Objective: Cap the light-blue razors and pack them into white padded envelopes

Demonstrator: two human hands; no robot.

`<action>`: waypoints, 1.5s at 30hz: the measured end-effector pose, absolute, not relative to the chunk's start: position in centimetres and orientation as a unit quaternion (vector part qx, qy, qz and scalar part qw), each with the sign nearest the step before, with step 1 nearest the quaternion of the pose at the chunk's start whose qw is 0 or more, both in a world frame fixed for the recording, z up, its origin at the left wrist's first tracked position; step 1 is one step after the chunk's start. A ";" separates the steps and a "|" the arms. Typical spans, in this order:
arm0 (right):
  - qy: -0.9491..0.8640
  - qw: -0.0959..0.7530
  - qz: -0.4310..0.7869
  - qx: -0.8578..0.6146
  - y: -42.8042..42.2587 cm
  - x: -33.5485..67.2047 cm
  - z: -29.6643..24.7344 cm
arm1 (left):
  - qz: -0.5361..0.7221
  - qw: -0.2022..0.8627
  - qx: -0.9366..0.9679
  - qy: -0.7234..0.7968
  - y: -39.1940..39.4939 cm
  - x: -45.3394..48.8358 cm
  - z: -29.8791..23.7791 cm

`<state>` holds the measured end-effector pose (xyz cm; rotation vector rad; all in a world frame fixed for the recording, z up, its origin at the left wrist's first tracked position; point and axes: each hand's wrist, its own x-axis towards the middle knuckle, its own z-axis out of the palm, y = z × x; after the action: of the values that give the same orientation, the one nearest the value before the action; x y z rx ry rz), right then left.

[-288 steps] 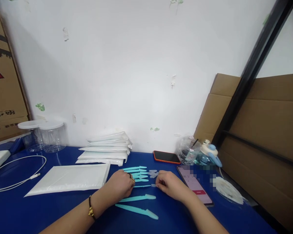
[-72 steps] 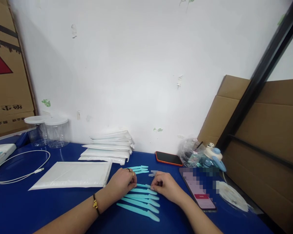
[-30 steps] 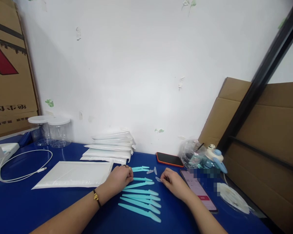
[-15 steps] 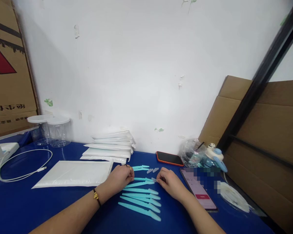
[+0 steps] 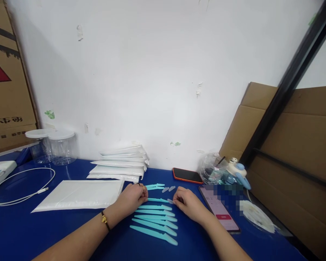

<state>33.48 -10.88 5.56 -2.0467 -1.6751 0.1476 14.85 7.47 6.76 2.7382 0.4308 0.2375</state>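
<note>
Between the fingertips of my left hand (image 5: 133, 197) is the handle end of a teal eyebrow razor (image 5: 157, 199), its head pointing right. My right hand (image 5: 187, 203) pinches a small clear blade cap (image 5: 170, 201) right by that razor's head; whether they touch, I cannot tell. Nearer to me, several teal razors with pale, covered-looking heads lie in a row, the closest being a capped razor (image 5: 153, 235). Just beyond my hands are more teal razors (image 5: 155, 186), partly hidden by my left hand, and two loose clear caps (image 5: 168, 189).
A white padded mailer (image 5: 78, 194) lies left, with a stack of mailers (image 5: 118, 168) behind. An orange-edged phone (image 5: 187, 175) and a lit phone (image 5: 220, 210) lie right. Lidded clear jars (image 5: 62, 148) and a white cable (image 5: 23, 170) are at far left.
The view has shifted slightly. The razor just below the held one lay slanted and now lies nearly level with the row. Both hands keep almost the same pose.
</note>
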 end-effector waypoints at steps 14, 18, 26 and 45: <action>-0.621 0.242 0.079 -0.742 -10.8 32.1 5.9 | 0.085 0.209 0.968 0.110 6.7 14.9 6.4; -0.627 0.266 0.077 -0.728 -10.6 33.2 5.5 | 0.112 0.206 0.966 0.106 7.4 15.1 5.6; -0.616 0.209 -0.016 -0.759 -10.1 35.2 4.7 | 0.167 0.086 0.976 0.109 8.7 15.3 4.3; -0.429 0.549 0.299 -0.653 -10.4 34.7 4.5 | 0.172 0.252 0.941 0.146 7.3 15.2 5.4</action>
<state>34.68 -10.41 4.48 -1.5456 -1.0157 0.7073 15.15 7.33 5.37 2.5605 0.3974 0.4675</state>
